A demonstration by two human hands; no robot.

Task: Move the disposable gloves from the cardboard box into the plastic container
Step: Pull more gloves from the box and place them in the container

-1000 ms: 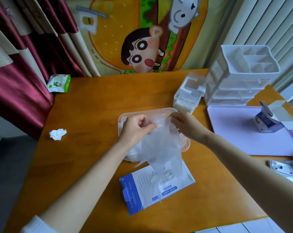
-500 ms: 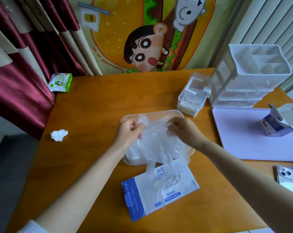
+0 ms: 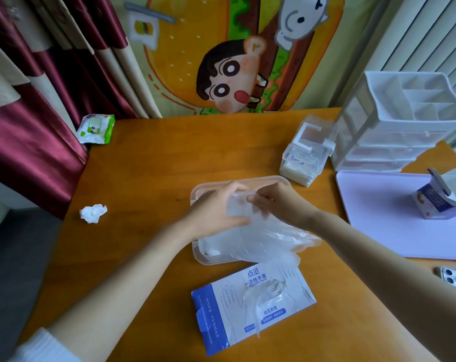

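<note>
Disposable gloves (image 3: 261,239) are hanging over the plastic container (image 3: 248,179), w/ left grip (image 3: 216,212) & right grip (image 3: 276,205) both pinching the bunch. Placing step is looking underway; next it's needing lowering, tucking in, releasing. More are poking from the cardboard box (image 3: 221,309).

Thin clear plastic gloves (image 3: 261,239), glossy cardboard box (image 3: 250,307), smooth wood table (image 3: 156,158).

Left hand (image 3: 214,212) and right hand (image 3: 279,205) grip translucent disposable gloves (image 3: 263,239) over the clear rectangular plastic container (image 3: 214,262), just beside the blue-and-white cardboard box (image 3: 221,317).
</note>
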